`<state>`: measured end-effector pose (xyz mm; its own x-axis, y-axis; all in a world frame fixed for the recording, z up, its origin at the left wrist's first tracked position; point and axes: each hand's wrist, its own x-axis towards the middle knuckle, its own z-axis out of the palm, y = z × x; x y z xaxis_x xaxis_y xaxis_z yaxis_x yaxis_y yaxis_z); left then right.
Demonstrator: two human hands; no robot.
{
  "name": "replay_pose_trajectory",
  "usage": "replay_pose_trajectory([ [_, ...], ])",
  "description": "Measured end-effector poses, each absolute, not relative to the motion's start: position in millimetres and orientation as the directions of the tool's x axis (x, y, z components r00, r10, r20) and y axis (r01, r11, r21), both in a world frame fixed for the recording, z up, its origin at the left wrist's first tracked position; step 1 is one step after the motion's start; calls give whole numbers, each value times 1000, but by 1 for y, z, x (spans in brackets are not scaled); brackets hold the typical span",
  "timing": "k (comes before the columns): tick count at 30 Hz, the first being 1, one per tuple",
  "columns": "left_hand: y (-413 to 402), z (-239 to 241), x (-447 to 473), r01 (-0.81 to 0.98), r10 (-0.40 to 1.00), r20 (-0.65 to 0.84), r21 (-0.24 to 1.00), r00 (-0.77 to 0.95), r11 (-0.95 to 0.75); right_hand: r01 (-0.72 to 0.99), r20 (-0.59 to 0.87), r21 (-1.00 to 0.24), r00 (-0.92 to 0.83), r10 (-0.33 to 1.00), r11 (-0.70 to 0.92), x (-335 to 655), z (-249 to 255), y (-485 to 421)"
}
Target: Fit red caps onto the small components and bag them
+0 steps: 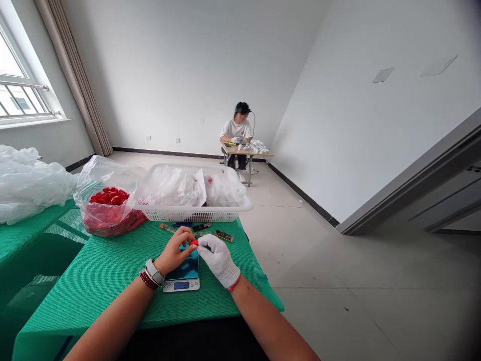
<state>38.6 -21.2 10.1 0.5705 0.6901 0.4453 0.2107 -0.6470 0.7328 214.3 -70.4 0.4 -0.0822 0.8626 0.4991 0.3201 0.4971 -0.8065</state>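
The person's left forearm [112, 313] and right forearm [270, 321] reach out over a table covered in green mesh cloth [112, 296]. The left hand [173, 252] is bare, with a pale watch band [154, 271] and a red bead bracelet [148, 280] on the wrist. The right hand [218, 261] wears a white knit glove [221, 266] with a red edge at the wrist. Both hands are closed in a pinch on a small red cap [193, 242], which they hold in the air just above a digital kitchen scale [181, 285]. (The fingers hide most of the cap.)

Past the hands, a black strip [224, 235] and a thin tube with an orange end [167, 228] lie on the cloth. Behind them sits a white plastic basket [195, 214] full of clear bags [176, 188]. To its left, a clear bag of red caps [108, 200] stands at the table's corner. More clear plastic [26, 185] lies in a heap on a second green table [37, 225].

Far across the room, a co-worker [236, 131] in a white shirt sits at a small wooden desk [248, 152] beside a pile of white things [259, 146].
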Motion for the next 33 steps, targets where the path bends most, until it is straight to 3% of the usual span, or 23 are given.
replay_pose_trajectory([
  [4, -20, 9, 38, 215, 695, 452, 731, 559, -648, 300, 460, -832, -99, 883, 467, 214, -1, -69],
  [11, -19, 9, 38, 203, 700, 360, 787, 617, -583, 350, 523, -759, -176, 834, 550, 216, 4, -71],
  [19, -19, 8, 40, 207, 733, 388, 791, 558, -576, 143, 326, -928, -135, 936, 344, 215, -10, -64],
  [27, -19, 5, 42, 293, 783, 320, 798, 533, -526, 222, 384, -900, 1, 923, 374, 216, -5, -65],
  [33, -19, 2, 44, 336, 773, 219, 806, 596, -488, 332, 451, -838, -21, 892, 432, 216, -6, -67],
])
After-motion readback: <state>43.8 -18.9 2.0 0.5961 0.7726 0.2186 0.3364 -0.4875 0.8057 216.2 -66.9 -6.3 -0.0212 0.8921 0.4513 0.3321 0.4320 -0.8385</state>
